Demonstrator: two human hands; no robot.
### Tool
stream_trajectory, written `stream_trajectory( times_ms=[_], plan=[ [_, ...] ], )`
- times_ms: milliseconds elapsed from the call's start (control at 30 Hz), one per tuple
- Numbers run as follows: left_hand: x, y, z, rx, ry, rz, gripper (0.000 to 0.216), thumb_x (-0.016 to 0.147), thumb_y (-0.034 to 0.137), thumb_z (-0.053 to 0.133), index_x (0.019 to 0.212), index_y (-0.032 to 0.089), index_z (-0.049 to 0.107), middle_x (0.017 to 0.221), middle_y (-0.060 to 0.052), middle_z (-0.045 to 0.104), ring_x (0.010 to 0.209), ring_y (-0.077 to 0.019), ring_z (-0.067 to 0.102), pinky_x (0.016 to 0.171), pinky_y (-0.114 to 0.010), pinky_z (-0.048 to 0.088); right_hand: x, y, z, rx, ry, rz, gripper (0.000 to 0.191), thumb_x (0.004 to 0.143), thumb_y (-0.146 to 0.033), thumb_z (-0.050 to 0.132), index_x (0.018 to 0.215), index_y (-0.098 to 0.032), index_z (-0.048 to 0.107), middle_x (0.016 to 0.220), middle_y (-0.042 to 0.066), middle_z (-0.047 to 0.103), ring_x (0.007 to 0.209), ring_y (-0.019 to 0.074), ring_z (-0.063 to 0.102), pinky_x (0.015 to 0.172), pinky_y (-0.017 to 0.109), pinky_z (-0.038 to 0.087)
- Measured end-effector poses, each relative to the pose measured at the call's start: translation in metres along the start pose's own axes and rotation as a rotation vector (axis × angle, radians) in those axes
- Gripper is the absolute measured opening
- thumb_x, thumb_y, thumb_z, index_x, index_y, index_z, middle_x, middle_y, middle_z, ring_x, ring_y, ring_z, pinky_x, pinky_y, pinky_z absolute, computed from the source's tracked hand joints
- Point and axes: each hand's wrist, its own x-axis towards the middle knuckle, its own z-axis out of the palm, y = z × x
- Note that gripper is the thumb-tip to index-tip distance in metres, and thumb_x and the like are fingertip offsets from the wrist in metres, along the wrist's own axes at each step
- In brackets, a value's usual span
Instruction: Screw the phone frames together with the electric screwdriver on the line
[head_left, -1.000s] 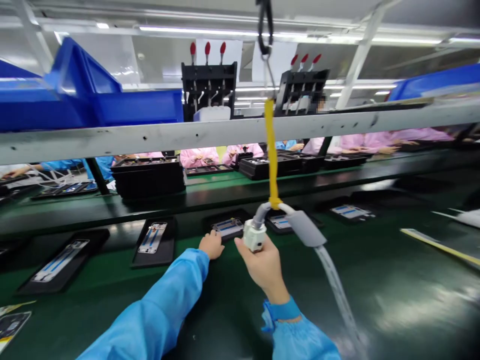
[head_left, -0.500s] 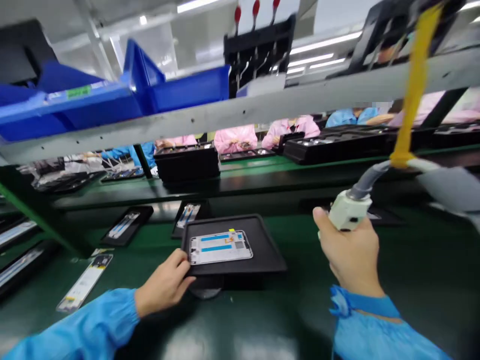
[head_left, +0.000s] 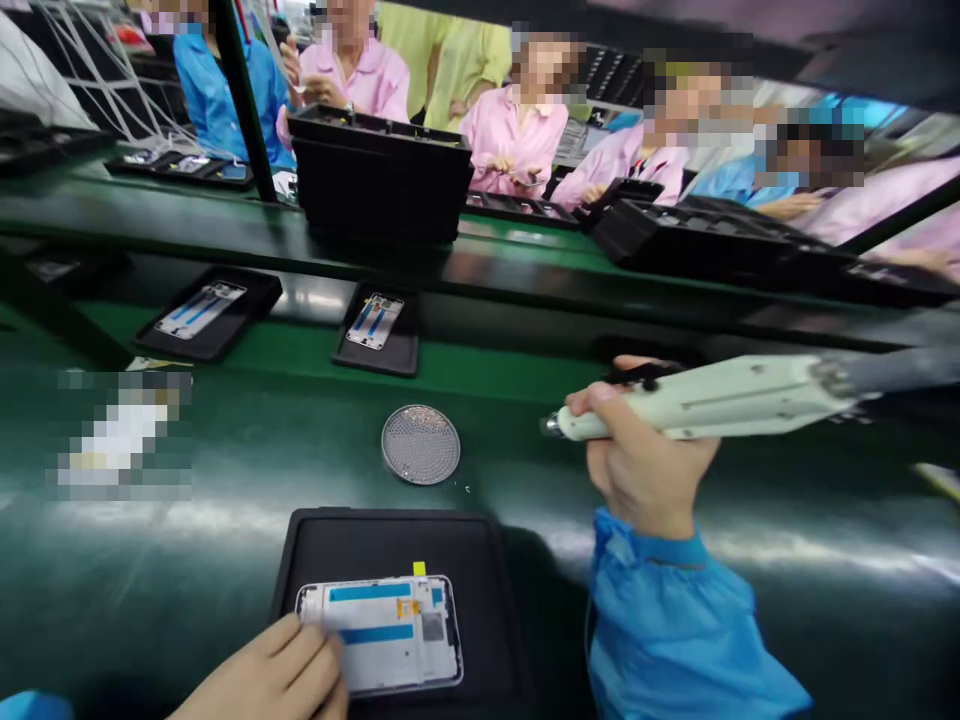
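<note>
My left hand [head_left: 270, 678] rests at the bottom edge, fingers laid over the left end of a white phone frame [head_left: 390, 630] that lies in a black tray [head_left: 390, 545] on the green bench. My right hand [head_left: 637, 460] is closed around a pale electric screwdriver [head_left: 705, 400], which lies nearly level with its tip pointing left, above the bench and to the right of the tray. A round metal mesh dish [head_left: 420, 444] sits just beyond the tray.
Two more black trays with phone frames [head_left: 375, 325] [head_left: 202, 310] sit on the belt beyond. Stacked black trays [head_left: 382, 175] stand on the far side, where several people in pink and blue coats work. A blurred label lies at left.
The tray with the phone frame has come toward me off the mesh dish, my left hand still on it. The screwdriver has swung from upright to nearly level. My view has dropped.
</note>
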Motion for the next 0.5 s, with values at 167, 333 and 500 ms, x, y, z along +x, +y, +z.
stream_trajectory(
  times_ms=[167, 333, 500],
  plan=[
    [0.057, -0.023, 0.002, -0.006, 0.009, 0.012, 0.054, 0.084, 0.067, 0.058, 0.098, 0.017, 0.073, 0.105, -0.01, 0.074, 0.101, -0.0303, 0.065, 0.095, -0.044, 0.042, -0.035, 0.018, 0.027, -0.002, -0.23, 0.18, 0.025, 0.068, -0.018, 0.075, 0.088, -0.018, 0.06, 0.065, -0.004, 0.062, 0.061, 0.0132, 0.062, 0.064, 0.033, 0.054],
    [0.069, -0.039, 0.011, -0.103, -0.044, 0.043, 0.065, 0.082, 0.07, 0.058, 0.111, 0.013, 0.072, 0.113, -0.014, 0.072, 0.105, -0.0315, 0.064, 0.093, -0.044, 0.044, -0.052, 0.04, 0.06, -0.021, -0.346, 0.229, 0.024, 0.073, -0.02, 0.071, 0.094, -0.02, 0.059, 0.071, -0.003, 0.06, 0.066, 0.0126, 0.06, 0.064, 0.033, 0.053],
    [0.072, -0.049, 0.017, -0.185, -0.083, 0.084, 0.069, 0.076, 0.07, 0.062, 0.109, 0.01, 0.073, 0.116, -0.017, 0.069, 0.103, -0.0315, 0.062, 0.094, -0.043, 0.043, -0.061, 0.058, 0.083, -0.063, -0.397, 0.255, 0.022, 0.076, -0.022, 0.068, 0.094, -0.022, 0.055, 0.07, -0.004, 0.056, 0.065, 0.0129, 0.058, 0.065, 0.034, 0.053]
  ],
)
